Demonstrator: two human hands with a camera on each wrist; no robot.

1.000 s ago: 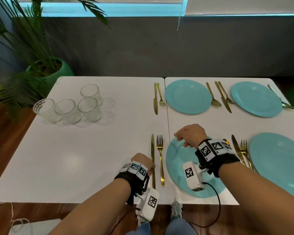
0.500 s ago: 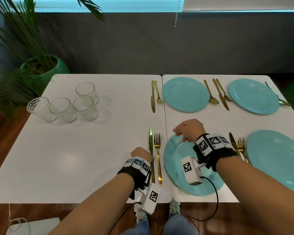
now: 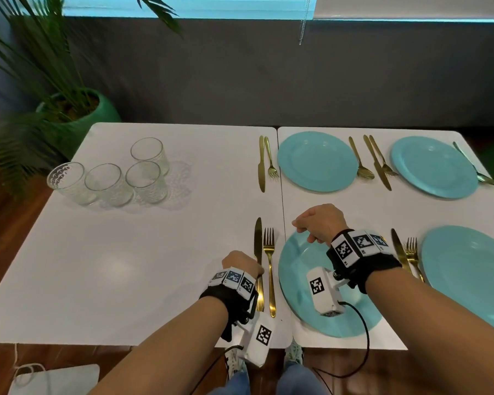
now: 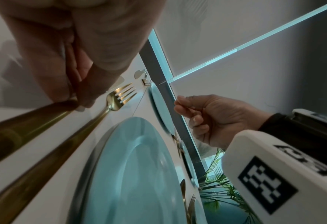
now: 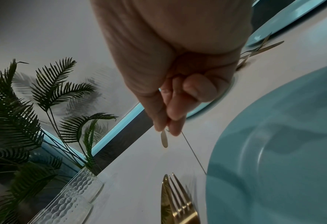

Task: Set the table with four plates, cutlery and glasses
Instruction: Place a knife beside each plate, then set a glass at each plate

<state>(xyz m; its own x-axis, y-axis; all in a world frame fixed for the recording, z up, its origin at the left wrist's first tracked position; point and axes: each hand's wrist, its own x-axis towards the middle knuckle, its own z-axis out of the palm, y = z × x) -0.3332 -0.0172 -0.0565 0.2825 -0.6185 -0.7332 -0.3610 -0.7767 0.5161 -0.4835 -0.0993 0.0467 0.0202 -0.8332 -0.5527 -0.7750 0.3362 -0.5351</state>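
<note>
Four teal plates lie on the white table, each with gold cutlery beside it. My left hand (image 3: 248,265) (image 4: 76,101) pinches the handle of the gold knife (image 3: 258,240) (image 4: 24,125), which lies flat beside a gold fork (image 3: 269,263) (image 4: 118,98), left of the near-left plate (image 3: 300,292) (image 4: 132,174). My right hand (image 3: 305,230) (image 5: 168,128) hovers over that plate's far rim, fingers curled with nothing in them. Several clear glasses (image 3: 106,181) stand grouped at the table's left.
The other plates are at far left (image 3: 317,162), far right (image 3: 434,166) and near right (image 3: 474,275). A potted palm (image 3: 77,115) stands off the table's far left corner. A grey wall runs behind. The table's near edge (image 3: 97,340) is close to my body.
Hardly anything has changed. Both hands stay where they were, the left on the knife handle and the right over the plate's rim. Only the head view shifted a little.
</note>
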